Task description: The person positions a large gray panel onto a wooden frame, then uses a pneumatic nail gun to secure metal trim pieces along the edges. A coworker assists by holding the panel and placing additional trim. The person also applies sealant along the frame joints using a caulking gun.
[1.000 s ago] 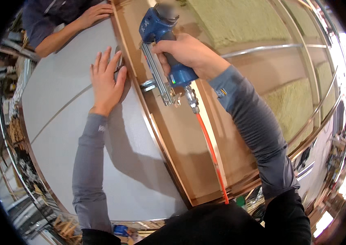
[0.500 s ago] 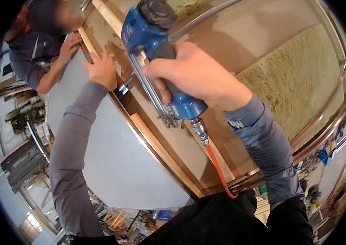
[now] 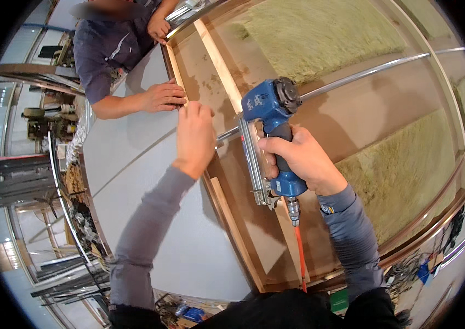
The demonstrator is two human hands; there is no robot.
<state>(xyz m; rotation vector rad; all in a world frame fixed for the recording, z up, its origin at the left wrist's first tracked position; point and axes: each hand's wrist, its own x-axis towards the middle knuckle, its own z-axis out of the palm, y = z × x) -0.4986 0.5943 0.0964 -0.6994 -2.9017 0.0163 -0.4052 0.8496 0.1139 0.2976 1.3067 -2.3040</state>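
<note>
Head view: the right hand (image 3: 298, 159) grips a blue pneumatic nail gun (image 3: 269, 118), its long axis running toward the person, just right of the left hand (image 3: 194, 137), which presses flat (fingers together) on the grey panel (image 3: 150, 219) at the wooden frame edge (image 3: 232, 225). A co-worker's hand (image 3: 162, 96) steadies it beyond, workshop clutter around.

Right hand (image 3: 303, 159) grips blue nail gun (image 3: 269, 118); left hand (image 3: 194, 137) presses grey panel (image 3: 150, 219).

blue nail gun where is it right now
In the head view the blue nail gun sits just right of centre, gripped by the right hand over the wooden frame, beside the left hand.
</note>
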